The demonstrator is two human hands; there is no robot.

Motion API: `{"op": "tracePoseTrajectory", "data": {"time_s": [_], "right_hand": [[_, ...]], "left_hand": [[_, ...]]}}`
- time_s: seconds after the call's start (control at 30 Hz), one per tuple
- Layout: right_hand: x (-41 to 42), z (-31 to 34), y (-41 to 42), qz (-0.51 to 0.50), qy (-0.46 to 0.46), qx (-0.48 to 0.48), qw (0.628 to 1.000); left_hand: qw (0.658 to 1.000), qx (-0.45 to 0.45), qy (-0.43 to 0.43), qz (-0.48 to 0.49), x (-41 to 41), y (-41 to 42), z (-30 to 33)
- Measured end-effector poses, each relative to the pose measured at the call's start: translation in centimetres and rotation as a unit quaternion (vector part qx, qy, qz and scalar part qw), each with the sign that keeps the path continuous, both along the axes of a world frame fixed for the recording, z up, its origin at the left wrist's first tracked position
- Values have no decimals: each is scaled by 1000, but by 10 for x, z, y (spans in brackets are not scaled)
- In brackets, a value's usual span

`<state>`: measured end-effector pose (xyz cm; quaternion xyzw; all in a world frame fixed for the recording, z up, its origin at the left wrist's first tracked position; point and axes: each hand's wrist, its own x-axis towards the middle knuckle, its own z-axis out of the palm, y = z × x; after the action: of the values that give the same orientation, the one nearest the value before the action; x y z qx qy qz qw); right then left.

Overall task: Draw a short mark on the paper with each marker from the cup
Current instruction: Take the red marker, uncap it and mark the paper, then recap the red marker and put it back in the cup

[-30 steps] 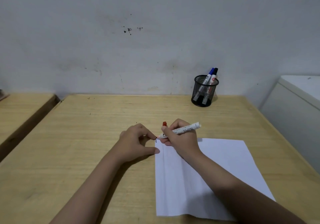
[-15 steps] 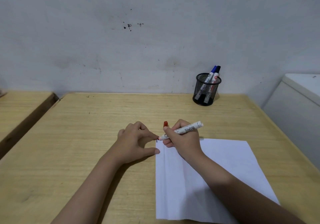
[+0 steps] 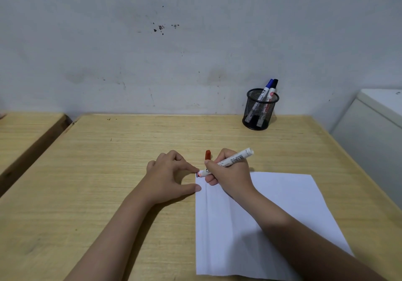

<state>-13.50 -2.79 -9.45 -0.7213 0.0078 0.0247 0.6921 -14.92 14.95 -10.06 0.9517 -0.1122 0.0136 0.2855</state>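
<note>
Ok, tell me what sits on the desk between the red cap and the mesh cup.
Nothing: in the head view, the stretch of desk from the red cap up to the mesh cup is bare wood.

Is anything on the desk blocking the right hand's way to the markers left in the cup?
Nothing visible does. Between the right hand and the mesh cup lies bare desk; the red cap stands off to the left. That hand holds a marker.
</note>
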Motion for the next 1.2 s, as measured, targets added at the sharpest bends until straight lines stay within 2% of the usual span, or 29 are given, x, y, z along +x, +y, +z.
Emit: {"op": "tracePoseTrajectory", "data": {"time_s": [0.17,0.4,0.53,0.63,0.7,0.83,0.87,0.9,0.97,1.0,1.07,1.2], "right_hand": [[-4,3,-1,-4,-3,27,1000],[-2,2,-5,-139,-37,111,983],[-2,7,-7,-193,-38,146,970],[1,14,-10,-219,-36,166,961],[4,25,-13,-232,-43,195,952],[5,51,-28,-233,-73,228,943],[3,56,-33,-229,-84,226,943],[0,61,-38,-225,-96,223,944],[-8,67,-48,-214,-123,211,946],[-11,69,-52,-207,-136,204,947],[-16,71,-57,-195,-156,189,950],[-23,74,-60,-179,-179,173,952]], "left_hand": [[1000,0,2,1,0,0,1],[1000,-7,15,-9,1,-3,2],[997,-74,16,0,10,-13,8],[995,-97,-24,3,22,-27,14],[996,-74,-47,-15,32,-39,18],[997,59,-51,-22,49,-56,22],[997,62,-52,-19,51,-58,23],[998,40,-56,-14,51,-59,25],[994,-103,-34,10,48,-62,35],[979,-202,-10,22,44,-63,42],[928,-371,28,19,37,-65,56],[857,-508,81,-7,22,-73,74]]}}
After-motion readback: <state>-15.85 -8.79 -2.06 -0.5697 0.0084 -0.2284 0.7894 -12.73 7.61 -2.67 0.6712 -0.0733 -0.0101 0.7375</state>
